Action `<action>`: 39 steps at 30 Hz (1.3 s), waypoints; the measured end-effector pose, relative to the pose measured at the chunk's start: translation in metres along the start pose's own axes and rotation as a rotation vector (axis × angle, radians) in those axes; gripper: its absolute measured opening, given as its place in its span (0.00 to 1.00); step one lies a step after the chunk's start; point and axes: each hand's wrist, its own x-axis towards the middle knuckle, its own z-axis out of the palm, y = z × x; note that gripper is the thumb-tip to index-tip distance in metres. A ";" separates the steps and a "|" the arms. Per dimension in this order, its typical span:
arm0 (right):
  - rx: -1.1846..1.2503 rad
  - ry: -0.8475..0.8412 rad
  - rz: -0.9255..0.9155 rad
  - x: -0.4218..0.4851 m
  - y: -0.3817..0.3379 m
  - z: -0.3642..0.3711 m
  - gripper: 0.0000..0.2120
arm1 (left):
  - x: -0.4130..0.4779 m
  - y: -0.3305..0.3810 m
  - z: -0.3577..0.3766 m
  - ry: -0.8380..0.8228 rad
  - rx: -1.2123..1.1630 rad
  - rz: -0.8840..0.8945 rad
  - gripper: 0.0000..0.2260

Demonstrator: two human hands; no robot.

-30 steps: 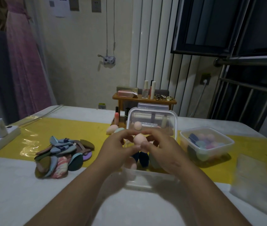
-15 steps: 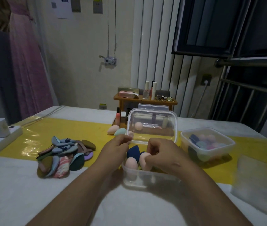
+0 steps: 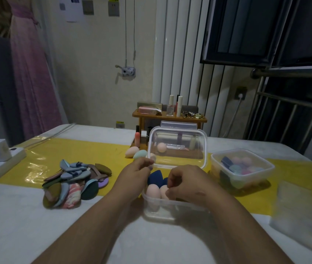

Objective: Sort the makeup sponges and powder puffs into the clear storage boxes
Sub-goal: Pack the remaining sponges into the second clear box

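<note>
Curling the right hand (image 3: 185,184) down into the near clear plastic storage box (image 3: 180,208), with fingertips on top of a pale pink egg-shaped foam sponge (image 3: 164,192); gripped or merely touched, cannot tell. Holding the left hand (image 3: 138,172) just beside it, knuckles bent, fingertips close to the foot of the upright clear plastic lid (image 3: 182,161) and to something pale there; pinching or not, again cannot tell.

Directly under the right hand, inside the box: a second pale pink egg sponge (image 3: 153,191) and a dark blue teardrop sponge (image 3: 155,178), both on end and touching. Just beyond the left hand, loose on the yellow table strip (image 3: 46,155): a peach egg-shaped sponge (image 3: 132,151) and a mint green one (image 3: 141,154). Well out past the left hand, a heap of flat teardrop powder puffs (image 3: 75,180) in blue, brown, green and pink. Out past the right hand, a second clear plastic box (image 3: 254,171), already holding mixed sponges.

Probably very light, soft and springy, dry enough not to slip, not fragile. Best taken round the fat belly with thumb and two fingers, gently, to avoid squashing and a spring-back on release. As for the puffs, likely thin and limp: better pinched at an edge, one at a time.
</note>
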 end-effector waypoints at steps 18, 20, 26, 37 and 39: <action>-0.220 0.176 0.046 0.002 0.000 -0.004 0.23 | -0.001 -0.001 0.000 0.039 -0.172 -0.089 0.11; -0.217 0.174 0.081 0.002 0.001 -0.006 0.22 | 0.001 -0.003 -0.001 0.104 -0.272 -0.142 0.10; -0.175 0.258 0.183 0.006 0.005 -0.003 0.17 | 0.025 -0.016 -0.006 0.118 0.136 -0.194 0.15; -0.285 0.138 0.381 0.007 0.004 -0.019 0.29 | 0.046 -0.011 0.017 -0.109 0.878 -0.076 0.17; -0.294 0.124 0.379 0.007 0.003 -0.021 0.29 | 0.045 -0.014 0.019 -0.072 0.858 -0.061 0.16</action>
